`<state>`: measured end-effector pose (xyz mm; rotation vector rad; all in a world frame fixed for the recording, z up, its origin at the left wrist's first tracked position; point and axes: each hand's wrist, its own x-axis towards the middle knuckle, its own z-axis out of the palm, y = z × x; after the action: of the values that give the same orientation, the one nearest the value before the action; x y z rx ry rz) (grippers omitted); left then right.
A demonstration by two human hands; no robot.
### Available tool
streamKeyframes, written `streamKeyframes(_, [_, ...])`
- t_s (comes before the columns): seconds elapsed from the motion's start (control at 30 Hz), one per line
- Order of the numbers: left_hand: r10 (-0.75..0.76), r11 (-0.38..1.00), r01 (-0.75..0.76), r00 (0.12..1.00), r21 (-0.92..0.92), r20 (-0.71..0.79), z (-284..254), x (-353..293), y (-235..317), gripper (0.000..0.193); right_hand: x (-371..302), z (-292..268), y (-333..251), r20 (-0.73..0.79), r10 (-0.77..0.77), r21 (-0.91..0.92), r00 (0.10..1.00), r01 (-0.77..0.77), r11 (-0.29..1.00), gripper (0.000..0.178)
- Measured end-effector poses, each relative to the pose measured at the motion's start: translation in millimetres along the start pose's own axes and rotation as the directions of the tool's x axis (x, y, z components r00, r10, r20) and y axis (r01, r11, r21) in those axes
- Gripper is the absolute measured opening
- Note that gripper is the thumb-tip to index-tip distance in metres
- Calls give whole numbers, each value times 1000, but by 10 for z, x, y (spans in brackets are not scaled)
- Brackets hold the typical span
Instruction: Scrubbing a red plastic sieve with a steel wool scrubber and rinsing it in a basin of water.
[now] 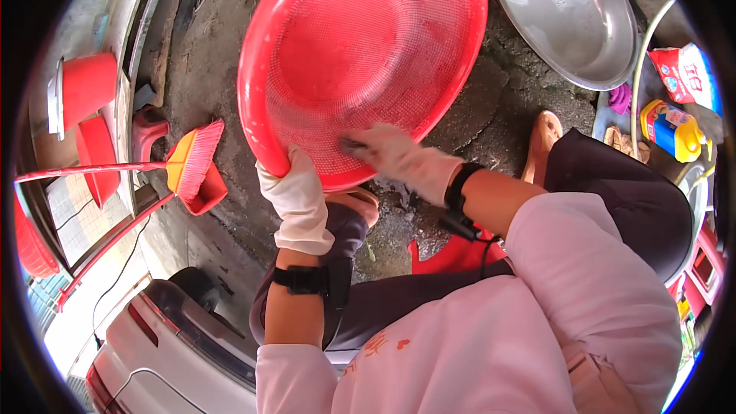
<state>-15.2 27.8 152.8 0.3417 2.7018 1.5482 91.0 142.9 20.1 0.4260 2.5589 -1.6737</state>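
- Left hand (295, 184), gloved: grips the lower rim of the red strainer basket (360, 54), tilting it upright above the wet ground (475, 119).
- Right hand (391, 152), gloved: presses a dark scrubber (353, 146) against the mesh.
- Steel basin (567, 15): lies beside the basket.

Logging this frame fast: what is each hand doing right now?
Left hand: closed on the rim of the red plastic sieve basket.
Right hand: pressing a dark scrubber against the basket.

One large red mesh basket (360, 54) is in view. Right of the basket lies one round steel basin (567, 11). Left of the basket are one broom (192, 157) with one red dustpan (208, 193). Two gloved hands, left (295, 195) and right (395, 155), meet the basket's lower rim.
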Motion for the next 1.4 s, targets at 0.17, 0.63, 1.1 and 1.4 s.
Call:
streamKeyframes(0.17, [57, 996, -58, 998, -65, -14, 7, 59, 26, 11, 336, -1267, 561, 74, 279, -672, 958, -159, 723, 31])
streamKeyframes(0.63, [294, 920, -151, 877, -362, 381, -171, 496, 1179, 26, -1001, -4029, -209, -338, -232, -136, 912, 196, 971, 34])
streamKeyframes(1.1, [694, 558, -150, 624, -816, 360, 232, -115, 3468, 44, -6483, -2758, -1240, -993, 117, 115, 5, 231, 966, 33])
streamKeyframes(1.4, [882, 462, -43, 127, -886, 454, 1825, -2073, 3913, 24, -7697, -725, -1028, -855, 273, -26, -441, 562, 827, 32])
